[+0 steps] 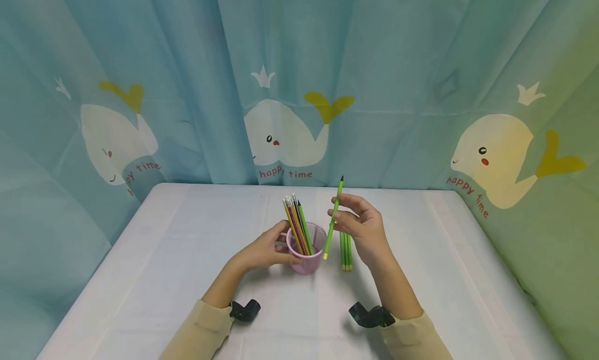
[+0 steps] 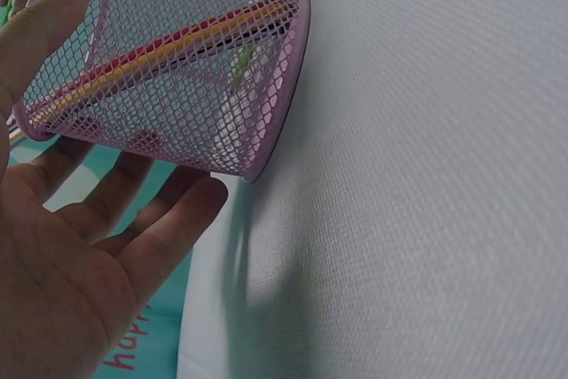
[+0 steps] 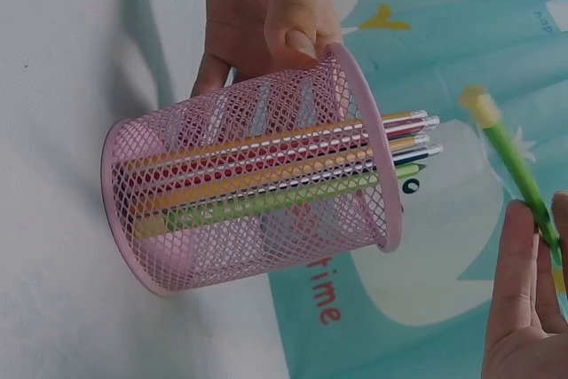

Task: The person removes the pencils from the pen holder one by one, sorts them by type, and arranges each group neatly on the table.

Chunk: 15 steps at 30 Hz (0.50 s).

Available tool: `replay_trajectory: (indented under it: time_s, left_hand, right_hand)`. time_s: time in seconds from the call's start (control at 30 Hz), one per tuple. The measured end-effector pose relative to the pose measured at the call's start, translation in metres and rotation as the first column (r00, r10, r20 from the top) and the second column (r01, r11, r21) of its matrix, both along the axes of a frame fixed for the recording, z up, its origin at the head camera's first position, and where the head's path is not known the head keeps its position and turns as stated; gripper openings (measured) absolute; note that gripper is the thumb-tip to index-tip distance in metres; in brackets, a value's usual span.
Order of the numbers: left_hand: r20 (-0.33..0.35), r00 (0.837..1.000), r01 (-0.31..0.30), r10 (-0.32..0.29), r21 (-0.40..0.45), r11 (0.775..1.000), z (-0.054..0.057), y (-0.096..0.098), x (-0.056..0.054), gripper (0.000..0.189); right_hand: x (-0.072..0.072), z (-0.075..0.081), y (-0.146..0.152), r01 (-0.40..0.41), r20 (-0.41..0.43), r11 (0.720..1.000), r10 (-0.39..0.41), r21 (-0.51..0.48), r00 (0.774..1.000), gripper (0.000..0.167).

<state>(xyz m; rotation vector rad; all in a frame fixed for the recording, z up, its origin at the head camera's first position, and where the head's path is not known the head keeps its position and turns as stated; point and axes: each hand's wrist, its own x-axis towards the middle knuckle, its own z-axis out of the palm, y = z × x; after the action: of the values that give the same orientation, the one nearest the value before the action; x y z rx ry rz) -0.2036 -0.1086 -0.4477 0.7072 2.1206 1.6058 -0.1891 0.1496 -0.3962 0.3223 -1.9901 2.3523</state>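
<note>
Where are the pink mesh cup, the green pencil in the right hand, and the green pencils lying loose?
Pink mesh cup (image 3: 240, 241): right wrist view, on its mesh wall.
Held green pencil (image 1: 329, 236): head view, lower part of its shaft.
Loose green pencils (image 1: 346, 253): head view, on their shafts.

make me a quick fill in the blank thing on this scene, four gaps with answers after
1. The left hand holds a mesh cup whose colour is ____.
2. The right hand pinches a pencil whose body is coloured ____.
3. In the head view, loose pencils lie on the table to the ____ of the cup.
4. The red words by the whales on the curtain read "happy ____".

Missing words: pink; green; right; time
</note>
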Motion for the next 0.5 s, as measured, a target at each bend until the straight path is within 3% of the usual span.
replay_trajectory:
  time_s: [0.2,0.5]
  left_hand:
    - [-0.003,1.000,-0.001,0.001,-0.001,1.000,-0.0009,-0.0006,-0.0007,0.077]
    - [-0.007,1.000,0.009,-0.009,0.011,1.000,-0.0016,-0.0003,-0.0010,0.074]
  right_hand:
    - [-0.0005,0.0003,0.0012,0.011,0.010,1.000,-0.011,-0.007,1.000,0.039]
    - [-0.0013,0.0015,0.0034,-0.007,0.018,1.000,0.007,-0.030,1.000,0.060]
